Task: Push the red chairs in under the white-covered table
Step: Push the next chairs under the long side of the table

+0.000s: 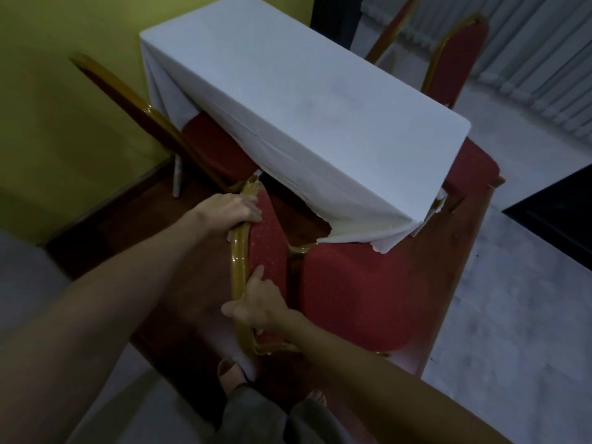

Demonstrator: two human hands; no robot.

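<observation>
Nearest the camera, the person's two sandalled feet (235, 373) stood on the dark red carpet (179, 302), just behind the nearest red upholstered chair with a gold metal frame (352, 293). The right hand (256, 302) gripped the lower stretch of that chair's backrest rail, fingers (258, 273) curled round the gold tube with the forefinger laid out on the red padding. Farther up the same rail the left hand (229, 211) was closed over the top of the backrest. Both hands were about equally placed for a push.

The chair's seat lay ahead of and to the right of the hands, its front edge just under the hanging hem of the white cloth-covered worktop (304, 107). The backrest ran crosswise to the push, so the shove would likely go straight towards the worktop. Beyond, a second red chair (211, 145) sat part-way under the left side, and another (455, 56) stood at the far right.
</observation>
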